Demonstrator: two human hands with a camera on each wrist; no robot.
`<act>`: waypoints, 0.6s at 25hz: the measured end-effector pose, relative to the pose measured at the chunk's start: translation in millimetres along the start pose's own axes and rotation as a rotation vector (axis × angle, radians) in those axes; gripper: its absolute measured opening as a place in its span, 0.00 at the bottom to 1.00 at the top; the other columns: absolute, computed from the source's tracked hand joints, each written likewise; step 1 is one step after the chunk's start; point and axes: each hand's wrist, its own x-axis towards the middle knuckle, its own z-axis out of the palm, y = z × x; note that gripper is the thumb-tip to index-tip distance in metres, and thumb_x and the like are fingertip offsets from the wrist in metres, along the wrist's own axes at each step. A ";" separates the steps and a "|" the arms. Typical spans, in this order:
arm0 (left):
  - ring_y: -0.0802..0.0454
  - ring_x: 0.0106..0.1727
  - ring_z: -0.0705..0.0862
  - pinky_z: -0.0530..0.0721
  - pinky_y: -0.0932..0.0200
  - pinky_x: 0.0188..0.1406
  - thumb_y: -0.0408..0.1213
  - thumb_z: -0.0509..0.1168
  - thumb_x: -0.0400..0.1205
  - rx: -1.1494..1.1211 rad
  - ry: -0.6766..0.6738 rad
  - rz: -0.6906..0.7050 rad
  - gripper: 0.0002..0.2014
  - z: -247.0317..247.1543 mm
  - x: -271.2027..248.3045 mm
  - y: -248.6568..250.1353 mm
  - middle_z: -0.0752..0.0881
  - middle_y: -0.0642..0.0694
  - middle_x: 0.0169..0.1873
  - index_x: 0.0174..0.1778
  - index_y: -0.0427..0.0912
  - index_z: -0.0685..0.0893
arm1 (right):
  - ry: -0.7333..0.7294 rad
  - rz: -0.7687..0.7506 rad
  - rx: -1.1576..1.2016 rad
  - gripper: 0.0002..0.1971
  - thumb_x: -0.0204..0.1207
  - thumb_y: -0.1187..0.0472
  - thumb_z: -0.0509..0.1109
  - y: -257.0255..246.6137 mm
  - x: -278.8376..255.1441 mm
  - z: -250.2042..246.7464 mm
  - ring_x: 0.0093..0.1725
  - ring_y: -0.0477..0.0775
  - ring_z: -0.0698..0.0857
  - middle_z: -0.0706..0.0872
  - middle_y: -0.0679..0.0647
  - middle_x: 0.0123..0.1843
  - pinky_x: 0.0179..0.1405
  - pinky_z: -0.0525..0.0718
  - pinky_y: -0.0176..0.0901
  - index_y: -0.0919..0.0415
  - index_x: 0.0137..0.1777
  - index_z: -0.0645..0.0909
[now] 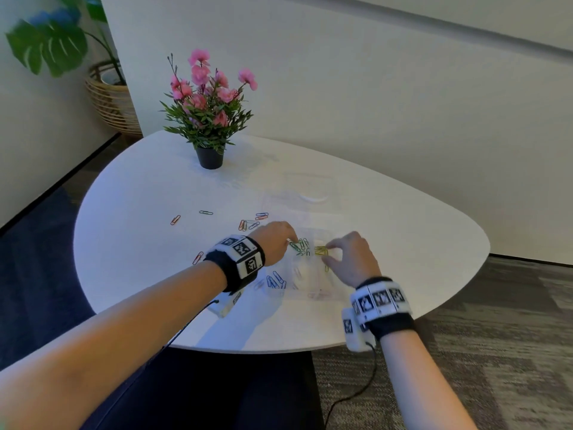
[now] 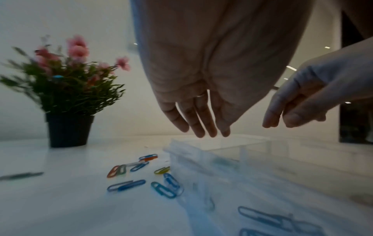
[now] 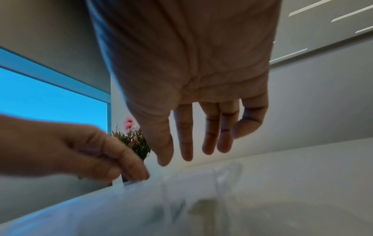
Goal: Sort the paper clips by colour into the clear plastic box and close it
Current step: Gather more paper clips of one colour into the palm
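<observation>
A clear plastic box (image 1: pixel 310 294) lies open on the white table (image 1: pixel 155 274), its lid (image 1: pixel 297 203) folded back. Green clips (image 1: pixel 301 245) and yellow clips (image 1: pixel 321 251) lie in adjoining far compartments. Blue clips (image 1: pixel 274 280) lie at its near left side. My left hand (image 1: pixel 273 240) hovers over the green clips with straight fingers (image 2: pixel 201 127) and holds nothing. My right hand (image 1: pixel 333 252) hangs above the yellow clips, fingers (image 3: pixel 186 143) straight and empty. Loose clips (image 1: pixel 252 221) lie left of the box (image 2: pixel 222 141).
A black pot of pink flowers (image 1: pixel 210 125) stands at the table's far side. Single clips lie on the left part of the table: an orange one (image 1: pixel 175 219), a green one (image 1: pixel 206 212) and another orange one (image 1: pixel 197 257). A wall runs behind the table.
</observation>
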 end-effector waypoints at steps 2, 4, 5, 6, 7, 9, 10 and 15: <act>0.47 0.77 0.70 0.69 0.48 0.77 0.22 0.51 0.80 0.092 -0.142 0.038 0.27 0.8 10.7 11.5 0.71 0.48 0.76 0.73 0.48 0.75 | 0.001 0.002 -0.006 0.19 0.76 0.54 0.70 9.1 -17.0 13.3 0.70 0.57 0.71 0.74 0.57 0.69 0.66 0.73 0.46 0.57 0.66 0.81; 0.47 0.79 0.66 0.67 0.49 0.78 0.21 0.50 0.80 0.196 -0.234 0.022 0.31 -1.7 16.6 22.3 0.67 0.49 0.80 0.78 0.50 0.69 | -0.003 -0.017 0.001 0.20 0.75 0.56 0.71 13.8 -24.8 21.7 0.73 0.55 0.68 0.72 0.54 0.73 0.69 0.70 0.45 0.57 0.68 0.80; 0.46 0.80 0.65 0.67 0.50 0.78 0.21 0.49 0.82 0.256 -0.283 0.021 0.31 -3.2 17.0 27.2 0.65 0.48 0.81 0.80 0.51 0.65 | 0.002 -0.023 0.005 0.20 0.75 0.56 0.71 15.9 -26.5 23.9 0.74 0.55 0.66 0.71 0.53 0.74 0.70 0.69 0.44 0.57 0.68 0.80; 0.45 0.80 0.65 0.66 0.51 0.76 0.22 0.48 0.83 0.320 -0.330 0.019 0.31 -4.1 16.7 31.3 0.62 0.49 0.82 0.81 0.51 0.62 | 0.011 -0.024 0.009 0.20 0.75 0.56 0.71 18.2 -27.9 25.5 0.75 0.54 0.65 0.71 0.52 0.74 0.71 0.69 0.44 0.57 0.67 0.81; 0.45 0.80 0.65 0.67 0.51 0.75 0.22 0.48 0.83 0.375 -0.351 0.023 0.32 -3.7 18.1 31.6 0.61 0.50 0.82 0.82 0.53 0.60 | 0.021 -0.024 0.015 0.20 0.75 0.56 0.71 19.8 -28.3 26.9 0.75 0.54 0.65 0.71 0.52 0.75 0.72 0.69 0.44 0.57 0.67 0.81; 0.45 0.79 0.66 0.68 0.49 0.73 0.24 0.48 0.83 0.476 -0.356 0.046 0.32 -1.4 24.6 26.3 0.62 0.54 0.82 0.81 0.57 0.61 | 0.038 -0.025 0.028 0.19 0.75 0.55 0.71 22.6 -28.6 29.0 0.75 0.53 0.65 0.71 0.51 0.75 0.72 0.70 0.45 0.58 0.65 0.82; 0.45 0.78 0.67 0.69 0.48 0.73 0.26 0.50 0.82 0.503 -0.348 0.044 0.31 0.4 28.0 22.0 0.64 0.54 0.81 0.79 0.58 0.64 | 0.045 -0.028 0.033 0.19 0.75 0.55 0.72 23.0 -28.2 29.9 0.75 0.53 0.65 0.71 0.51 0.75 0.71 0.70 0.45 0.58 0.65 0.82; 0.46 0.78 0.68 0.68 0.50 0.75 0.25 0.53 0.82 0.475 -0.237 0.083 0.30 4.2 24.0 15.6 0.66 0.50 0.80 0.80 0.52 0.64 | 0.074 -0.038 0.044 0.19 0.73 0.57 0.73 21.3 -27.4 31.4 0.74 0.54 0.66 0.73 0.52 0.74 0.71 0.69 0.44 0.58 0.64 0.83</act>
